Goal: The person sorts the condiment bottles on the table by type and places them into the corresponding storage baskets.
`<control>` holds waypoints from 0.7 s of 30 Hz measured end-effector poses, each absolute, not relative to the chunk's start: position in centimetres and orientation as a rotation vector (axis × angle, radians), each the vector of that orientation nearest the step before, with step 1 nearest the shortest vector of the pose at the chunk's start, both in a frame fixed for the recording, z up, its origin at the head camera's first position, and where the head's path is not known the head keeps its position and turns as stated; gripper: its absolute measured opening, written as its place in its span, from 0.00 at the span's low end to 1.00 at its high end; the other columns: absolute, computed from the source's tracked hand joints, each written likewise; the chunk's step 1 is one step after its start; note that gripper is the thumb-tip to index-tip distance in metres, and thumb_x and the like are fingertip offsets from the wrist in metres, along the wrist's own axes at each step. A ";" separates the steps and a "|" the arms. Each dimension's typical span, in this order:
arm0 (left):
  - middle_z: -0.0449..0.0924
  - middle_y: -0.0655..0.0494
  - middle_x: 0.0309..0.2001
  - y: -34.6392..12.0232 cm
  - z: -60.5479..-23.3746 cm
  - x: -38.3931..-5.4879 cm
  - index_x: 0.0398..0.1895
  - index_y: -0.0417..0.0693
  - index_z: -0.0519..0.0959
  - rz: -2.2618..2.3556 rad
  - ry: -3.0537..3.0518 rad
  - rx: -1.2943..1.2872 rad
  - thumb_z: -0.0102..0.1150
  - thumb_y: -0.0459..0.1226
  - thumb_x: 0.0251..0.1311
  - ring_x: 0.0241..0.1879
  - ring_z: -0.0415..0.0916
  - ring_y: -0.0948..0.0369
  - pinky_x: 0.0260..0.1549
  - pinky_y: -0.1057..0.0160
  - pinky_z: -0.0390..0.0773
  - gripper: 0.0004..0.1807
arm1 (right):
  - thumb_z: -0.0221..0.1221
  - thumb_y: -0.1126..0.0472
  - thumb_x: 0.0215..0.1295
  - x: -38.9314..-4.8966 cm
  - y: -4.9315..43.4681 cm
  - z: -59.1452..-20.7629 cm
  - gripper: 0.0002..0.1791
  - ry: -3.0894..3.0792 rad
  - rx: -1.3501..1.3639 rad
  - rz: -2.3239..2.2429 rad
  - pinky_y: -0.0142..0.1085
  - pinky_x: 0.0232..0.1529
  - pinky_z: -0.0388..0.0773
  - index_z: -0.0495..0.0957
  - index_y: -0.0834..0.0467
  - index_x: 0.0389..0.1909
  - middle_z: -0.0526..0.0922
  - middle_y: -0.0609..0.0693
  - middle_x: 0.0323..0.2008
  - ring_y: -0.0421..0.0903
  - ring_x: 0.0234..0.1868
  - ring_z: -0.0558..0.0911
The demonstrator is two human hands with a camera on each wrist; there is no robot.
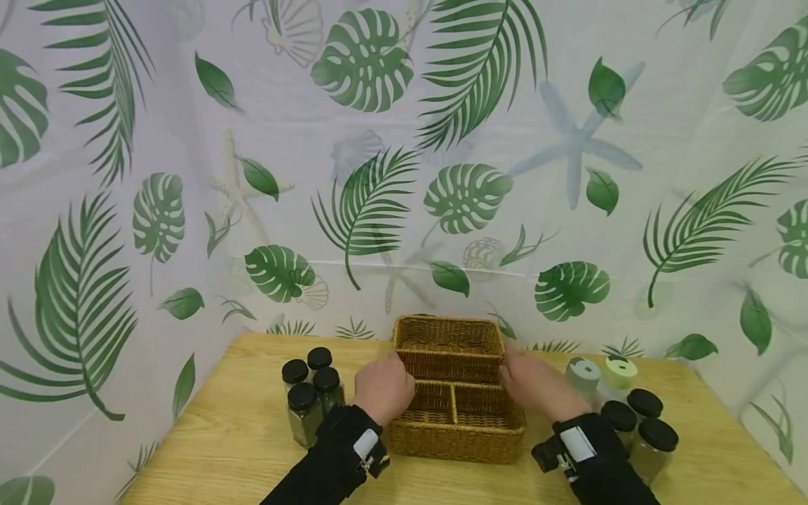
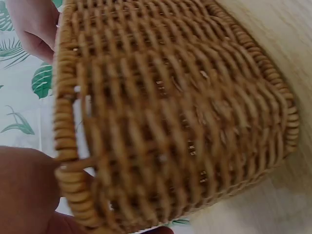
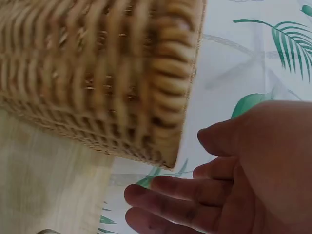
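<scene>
White sheeting [image 1: 391,126] printed with green leaves, pale shells and starfish hangs behind and beside a light wood-grained counter [image 1: 233,414]. Towards the middle of the counter is a brown woven basket [image 1: 457,445], rectangular in outline, with one long raised compartment at the back and two smaller compartments side by side in front, parted by a woven divider.

The person's left hand [image 1: 383,387] has its fingers curled at the basket's left side, gripping the rim near the back compartment. The right hand [image 1: 541,382] is beside the basket's right side; in the right wrist view its thumb and fingers are spread and relaxed, just off the woven corner, with nothing in them. Both arms wear black sleeves [image 1: 318,459] with strapped devices [image 1: 577,443] at the wrists.

Left of the basket stand four clear jars with black lids [image 1: 303,417], grouped closely. On the right, near the forearm, are three more black-lidded jars [image 1: 650,456], with two pale-topped containers, one greyish [image 1: 583,373] and one yellowish [image 1: 621,372], behind them.
</scene>
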State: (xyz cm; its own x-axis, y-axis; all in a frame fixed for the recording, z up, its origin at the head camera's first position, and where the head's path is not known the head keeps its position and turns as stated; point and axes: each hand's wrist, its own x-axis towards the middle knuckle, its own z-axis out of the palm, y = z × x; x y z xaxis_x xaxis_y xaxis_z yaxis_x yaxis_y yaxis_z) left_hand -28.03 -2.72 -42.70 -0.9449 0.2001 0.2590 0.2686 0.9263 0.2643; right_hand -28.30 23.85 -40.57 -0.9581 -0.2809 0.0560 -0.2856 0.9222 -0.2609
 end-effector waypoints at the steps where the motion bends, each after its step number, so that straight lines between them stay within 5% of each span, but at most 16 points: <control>1: 0.59 0.54 0.12 -2.7 -42.8 -28.0 0.48 0.31 0.81 -0.428 -2.859 -0.350 0.54 0.40 0.71 0.10 0.56 0.59 0.14 0.62 0.51 0.17 | 0.48 0.61 0.77 -28.3 23.9 -40.7 0.36 -3.053 0.436 0.423 0.43 0.32 0.74 0.47 0.73 0.77 0.83 0.54 0.29 0.47 0.28 0.83; 4: 0.60 0.54 0.11 -2.6 -43.1 -27.9 0.60 0.29 0.76 -0.390 -2.846 -0.339 0.53 0.40 0.72 0.09 0.54 0.60 0.14 0.62 0.49 0.23 | 0.47 0.62 0.77 -28.2 24.0 -41.1 0.32 -3.025 0.412 0.404 0.42 0.27 0.73 0.51 0.69 0.76 0.80 0.53 0.26 0.46 0.24 0.80; 13: 0.52 0.58 0.07 -2.6 -44.5 -27.8 0.65 0.34 0.74 -0.154 -2.753 -0.319 0.51 0.45 0.74 0.08 0.43 0.63 0.12 0.64 0.42 0.26 | 0.47 0.66 0.75 -27.6 23.8 -42.6 0.28 -2.999 0.416 0.259 0.37 0.18 0.59 0.59 0.78 0.70 0.71 0.49 0.14 0.45 0.14 0.70; 21: 0.55 0.59 0.07 -2.9 -45.1 -27.7 0.71 0.32 0.67 -0.261 -2.787 -0.377 0.47 0.45 0.76 0.07 0.43 0.64 0.10 0.65 0.43 0.30 | 0.49 0.69 0.71 -27.7 23.2 -43.8 0.29 -2.938 0.331 0.159 0.41 0.16 0.68 0.60 0.77 0.70 0.76 0.55 0.18 0.49 0.17 0.75</control>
State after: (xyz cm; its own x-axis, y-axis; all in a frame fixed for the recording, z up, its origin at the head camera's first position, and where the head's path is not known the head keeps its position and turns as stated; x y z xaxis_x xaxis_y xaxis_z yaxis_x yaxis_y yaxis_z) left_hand -27.72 -2.90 -45.13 -0.9153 0.2279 0.3321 0.2856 0.9486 0.1364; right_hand -27.72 23.22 -43.80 -0.9588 -0.2103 0.1907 -0.2297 0.9695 -0.0856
